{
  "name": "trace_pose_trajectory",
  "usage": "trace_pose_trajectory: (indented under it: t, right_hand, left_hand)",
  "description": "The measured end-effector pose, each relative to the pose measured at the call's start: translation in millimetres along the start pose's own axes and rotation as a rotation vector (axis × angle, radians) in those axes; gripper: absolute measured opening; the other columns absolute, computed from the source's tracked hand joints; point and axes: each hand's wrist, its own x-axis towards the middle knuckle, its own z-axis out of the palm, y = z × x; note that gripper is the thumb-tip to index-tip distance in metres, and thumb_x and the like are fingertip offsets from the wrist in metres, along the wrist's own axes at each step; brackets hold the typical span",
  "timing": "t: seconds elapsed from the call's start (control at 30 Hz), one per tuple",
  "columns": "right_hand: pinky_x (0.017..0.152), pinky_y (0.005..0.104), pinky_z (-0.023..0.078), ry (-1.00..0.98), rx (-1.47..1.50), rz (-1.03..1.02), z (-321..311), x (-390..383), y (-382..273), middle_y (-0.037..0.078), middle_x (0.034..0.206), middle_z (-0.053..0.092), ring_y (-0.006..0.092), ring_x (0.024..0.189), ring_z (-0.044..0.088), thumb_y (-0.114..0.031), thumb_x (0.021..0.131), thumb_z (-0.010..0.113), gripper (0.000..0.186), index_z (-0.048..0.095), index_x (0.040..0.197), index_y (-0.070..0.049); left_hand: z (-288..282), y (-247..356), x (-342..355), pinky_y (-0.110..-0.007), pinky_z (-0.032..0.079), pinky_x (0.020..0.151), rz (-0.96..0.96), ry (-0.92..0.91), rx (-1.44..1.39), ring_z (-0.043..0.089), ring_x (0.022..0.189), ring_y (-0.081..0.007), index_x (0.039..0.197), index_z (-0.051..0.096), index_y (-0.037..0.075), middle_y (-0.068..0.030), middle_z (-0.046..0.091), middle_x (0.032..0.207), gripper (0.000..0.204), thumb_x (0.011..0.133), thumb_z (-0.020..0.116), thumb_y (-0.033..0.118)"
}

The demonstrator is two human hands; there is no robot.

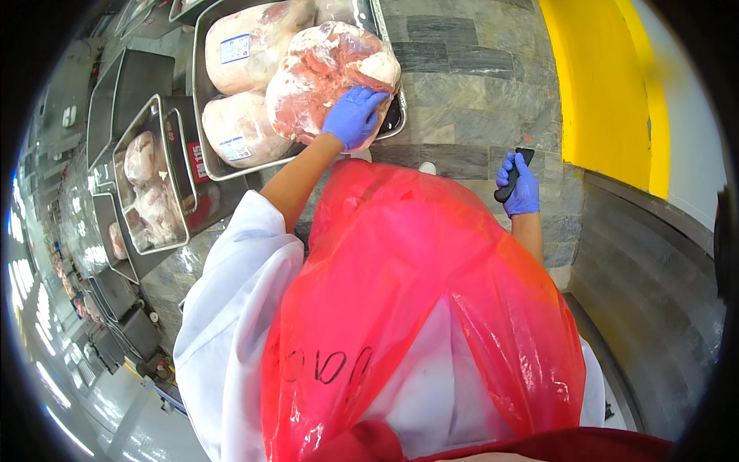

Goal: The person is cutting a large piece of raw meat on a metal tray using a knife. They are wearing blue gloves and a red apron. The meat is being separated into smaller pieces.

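My left hand [355, 117], in a blue glove, presses onto a big piece of raw meat [312, 81], its fingertips in a fold on the right side. The red and white piece lies over the right part of a metal tub [395, 127], partly covering the pale, wrapped meat pieces there. Two of those, one farther back [231, 65] and one nearer [239, 119], bear white and blue labels. Away to the right, my gloved right hand [523, 192] is closed around a black handle [509, 185]. What the handle belongs to cannot be made out.
Left of the tub stands a second metal tub [165, 240] with more meat, beside other dark metal bins [127, 96]. A yellow panel [596, 85] and a grey wall base [647, 254] border the right. Grey tile flooring [454, 85] lies between. A translucent red apron [431, 254] covers my front.
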Motion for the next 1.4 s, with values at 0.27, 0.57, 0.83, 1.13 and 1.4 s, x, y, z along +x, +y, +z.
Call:
trace_pose_trajectory:
  t: [0.27, 0.57, 0.83, 1.13, 1.4]
  right_hand:
    - [0.048, 0.0259, 0.037, -0.044, 0.204, 0.063, -25.2, 1.4, 16.7, 0.001, 0.075, 0.049, 0.0139, 0.059, 0.045, -0.028, 0.1, 0.056, 0.019, 0.054, 0.099, -0.01]
    - [0.048, 0.0261, 0.037, -0.065, 0.178, 0.068, -30.6, 18.1, -5.7, 0.0, 0.073, 0.049, 0.0129, 0.058, 0.044, -0.027, 0.099, 0.057, 0.017, 0.055, 0.096, -0.011]
    - [0.048, 0.0258, 0.037, -0.024, 0.112, 0.051, -53.3, 20.6, -51.0, -0.001, 0.072, 0.049, 0.0122, 0.056, 0.044, -0.026, 0.098, 0.057, 0.015, 0.055, 0.096, -0.011]
    - [0.047, 0.0262, 0.039, -0.037, 0.103, 0.081, -69.4, 30.4, -83.5, -0.002, 0.071, 0.049, 0.0122, 0.055, 0.045, -0.027, 0.1, 0.054, 0.016, 0.055, 0.097, -0.012]
    - [0.049, 0.0254, 0.04, -0.062, 0.089, 0.055, -79.3, 34.9, -98.3, -0.002, 0.073, 0.05, 0.0123, 0.057, 0.046, -0.027, 0.1, 0.053, 0.016, 0.055, 0.098, -0.011]
  left_hand:
    - [9.6, 16.4, -7.2, -0.044, 0.042, 0.096, -0.56, 0.23, 0.039, 0.054, 0.109, -0.0368, 0.106, 0.063, 0.005, -0.0165, 0.059, 0.11, 0.044, 0.074, 0.074, 0.033]
    - [48.5, 42.5, 21.2, -0.048, 0.028, 0.108, -0.88, 0.278, 0.423, 0.039, 0.135, -0.0297, 0.117, 0.064, 0.008, -0.0118, 0.054, 0.132, 0.059, 0.071, 0.075, 0.043]
    - [67.8, 45.3, 27.5, -0.046, 0.036, 0.093, -0.881, 0.479, 0.512, 0.053, 0.121, -0.0248, 0.091, 0.072, 0.013, -0.0035, 0.067, 0.108, 0.022, 0.076, 0.068, 0.029]
    - [63.0, 29.5, 8.5, -0.043, 0.046, 0.072, -0.567, 0.552, 0.435, 0.063, 0.083, -0.0277, 0.077, 0.068, 0.016, -0.0043, 0.064, 0.08, 0.008, 0.076, 0.067, 0.023]
    - [28.9, 3.6, -13.6, -0.044, 0.051, 0.074, -0.533, 0.272, -0.017, 0.063, 0.081, -0.0366, 0.097, 0.072, 0.012, -0.0149, 0.067, 0.089, 0.017, 0.087, 0.062, 0.023]
